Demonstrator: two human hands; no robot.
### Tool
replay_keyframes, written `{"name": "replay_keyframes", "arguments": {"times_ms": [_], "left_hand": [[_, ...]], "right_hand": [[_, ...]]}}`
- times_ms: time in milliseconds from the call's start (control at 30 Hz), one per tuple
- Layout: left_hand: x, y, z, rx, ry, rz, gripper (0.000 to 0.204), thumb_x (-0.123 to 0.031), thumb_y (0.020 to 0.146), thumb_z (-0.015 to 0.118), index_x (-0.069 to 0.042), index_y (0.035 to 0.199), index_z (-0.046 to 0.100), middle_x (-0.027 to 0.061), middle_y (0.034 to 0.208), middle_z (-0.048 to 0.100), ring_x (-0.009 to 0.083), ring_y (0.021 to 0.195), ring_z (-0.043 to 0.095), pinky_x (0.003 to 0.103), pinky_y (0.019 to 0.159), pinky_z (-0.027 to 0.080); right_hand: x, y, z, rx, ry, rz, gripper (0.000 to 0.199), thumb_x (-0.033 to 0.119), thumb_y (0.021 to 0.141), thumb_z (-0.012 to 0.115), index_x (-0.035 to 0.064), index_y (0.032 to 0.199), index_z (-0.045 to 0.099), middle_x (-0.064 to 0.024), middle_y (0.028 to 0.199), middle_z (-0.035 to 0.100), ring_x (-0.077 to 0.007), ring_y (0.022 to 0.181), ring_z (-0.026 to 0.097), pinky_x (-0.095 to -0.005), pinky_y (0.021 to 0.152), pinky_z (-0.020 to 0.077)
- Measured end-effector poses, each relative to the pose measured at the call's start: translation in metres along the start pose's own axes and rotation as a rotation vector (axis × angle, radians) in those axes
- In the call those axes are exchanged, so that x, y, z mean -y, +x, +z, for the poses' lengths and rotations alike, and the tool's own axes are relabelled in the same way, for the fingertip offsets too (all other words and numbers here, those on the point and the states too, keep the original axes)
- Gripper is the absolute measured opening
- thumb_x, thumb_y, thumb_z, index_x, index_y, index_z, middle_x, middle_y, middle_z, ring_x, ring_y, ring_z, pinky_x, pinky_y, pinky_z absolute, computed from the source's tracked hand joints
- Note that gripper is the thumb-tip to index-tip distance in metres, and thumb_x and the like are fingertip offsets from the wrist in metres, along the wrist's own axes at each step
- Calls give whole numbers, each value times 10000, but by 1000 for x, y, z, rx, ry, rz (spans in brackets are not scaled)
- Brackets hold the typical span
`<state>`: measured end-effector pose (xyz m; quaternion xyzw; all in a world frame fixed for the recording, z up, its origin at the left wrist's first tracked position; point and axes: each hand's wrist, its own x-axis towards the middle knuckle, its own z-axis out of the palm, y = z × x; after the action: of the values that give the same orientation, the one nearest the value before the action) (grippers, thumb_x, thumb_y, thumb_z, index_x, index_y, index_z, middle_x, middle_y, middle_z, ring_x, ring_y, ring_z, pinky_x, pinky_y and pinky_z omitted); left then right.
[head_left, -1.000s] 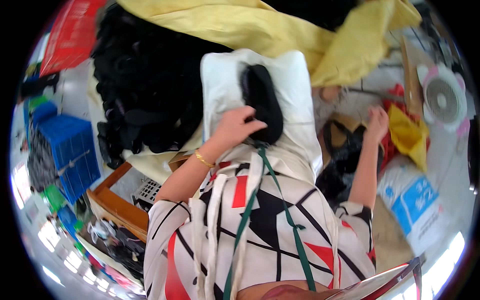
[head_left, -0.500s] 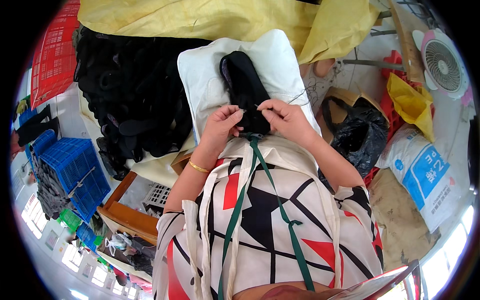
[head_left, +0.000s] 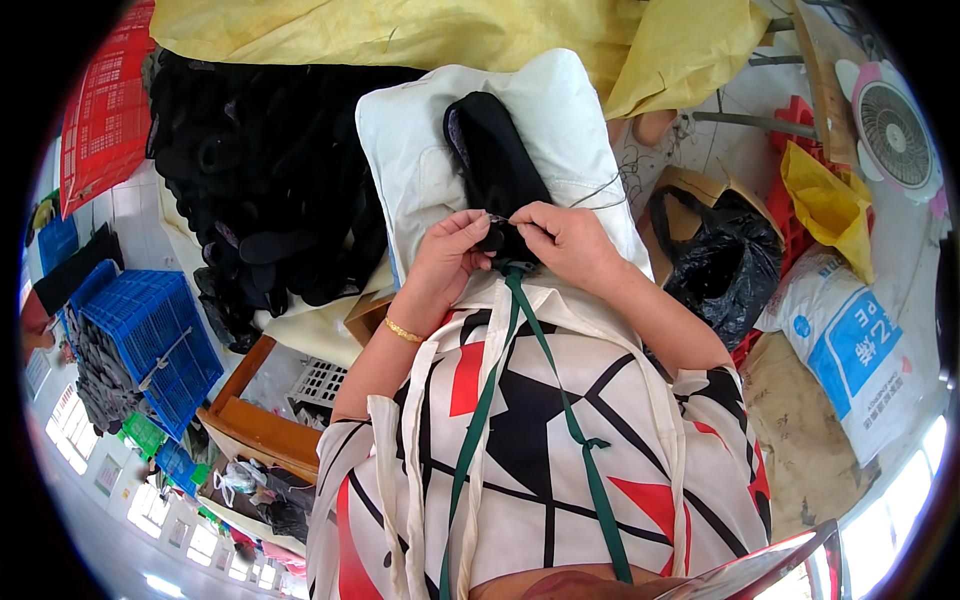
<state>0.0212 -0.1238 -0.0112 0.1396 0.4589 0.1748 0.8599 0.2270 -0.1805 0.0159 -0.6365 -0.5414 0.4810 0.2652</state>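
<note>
A black shoe sole (head_left: 495,160) lies lengthwise on a white cushion (head_left: 420,150) over my lap. My left hand (head_left: 452,255) and my right hand (head_left: 562,238) meet at the sole's near end, fingertips pinched together on its edge. A thin thread or needle seems to run between the fingers, too small to be sure. A gold bracelet (head_left: 402,331) sits on my left wrist. My patterned white, black and red top with a green strap fills the lower middle.
A heap of black soles (head_left: 270,190) lies to the left under a yellow sheet (head_left: 450,35). Blue crates (head_left: 150,335) and a red crate (head_left: 105,110) stand far left. A black plastic bag (head_left: 720,260), a white sack (head_left: 850,350) and a fan (head_left: 895,130) are at right.
My right hand came in from the far right to the sole's near end. Both hands now pinch together there, and the view has shifted so the cushion sits more central.
</note>
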Motion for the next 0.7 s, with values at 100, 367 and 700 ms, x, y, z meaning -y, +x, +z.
{"name": "replay_keyframes", "arguments": {"times_ms": [100, 367, 700], "left_hand": [[1, 0, 0, 4, -16, 1, 156, -185, 958, 655, -58, 1048, 667, 21, 859, 682, 95, 691, 629, 219, 565, 516], [1, -2, 2, -30, -14, 17, 158, -174, 946, 670, -58, 1054, 666, 12, 889, 684, 92, 723, 633, 221, 592, 519], [1, -9, 16, -159, 236, 124, 209, -156, 870, 754, -40, 1031, 691, 4, 925, 675, 77, 771, 606, 237, 651, 500]], "right_hand": [[0, 0, 0, 5, -9, -4, 143, 105, 925, 614, 55, 1046, 671, -108, 745, 648, -160, 583, 572, -282, 589, 483], [-1, 0, -1, 9, -12, -21, 157, 102, 923, 613, 44, 1056, 673, -111, 764, 655, -148, 598, 582, -279, 602, 489], [-6, 4, -6, 202, 404, 300, 134, 132, 962, 598, 30, 1018, 664, -4, 687, 599, -53, 589, 538, -239, 554, 461]]}}
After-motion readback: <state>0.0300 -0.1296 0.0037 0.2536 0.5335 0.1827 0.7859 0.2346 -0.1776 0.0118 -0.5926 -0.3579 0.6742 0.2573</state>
